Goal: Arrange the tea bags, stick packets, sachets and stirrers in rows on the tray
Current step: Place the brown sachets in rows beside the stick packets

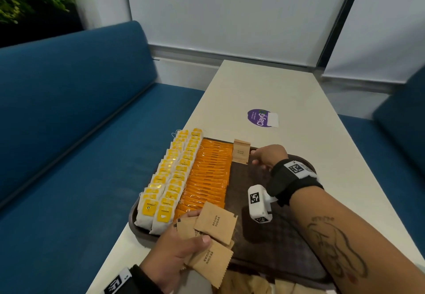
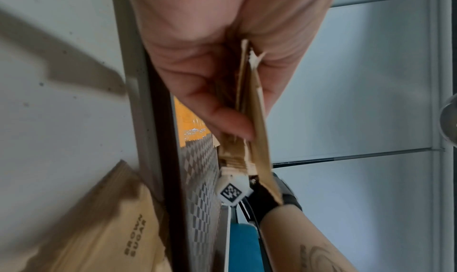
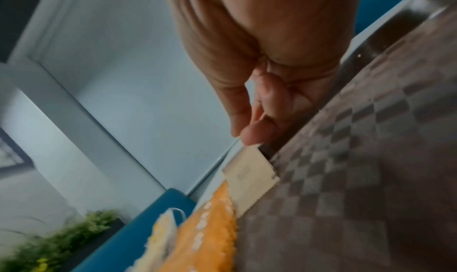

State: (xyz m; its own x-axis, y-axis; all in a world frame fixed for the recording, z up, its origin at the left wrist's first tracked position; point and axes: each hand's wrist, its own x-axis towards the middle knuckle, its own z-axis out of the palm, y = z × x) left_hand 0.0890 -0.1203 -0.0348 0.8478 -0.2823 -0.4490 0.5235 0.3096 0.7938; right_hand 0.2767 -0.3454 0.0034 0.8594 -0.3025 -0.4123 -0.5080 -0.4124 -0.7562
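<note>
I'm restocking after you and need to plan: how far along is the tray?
Done: two rows of yellow tea bags and a row of orange stick packets fill the tray's left side. In hand: the first brown sugar sachet stands at the far edge by the right hand; the left hand holds more sachets. Left: the remaining sachets. No stirrers are visible.

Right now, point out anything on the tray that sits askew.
Only the lone brown sugar sachet at the tray's far edge: it leans up on the rim, not flat like the orange stick packets beside it.
</note>
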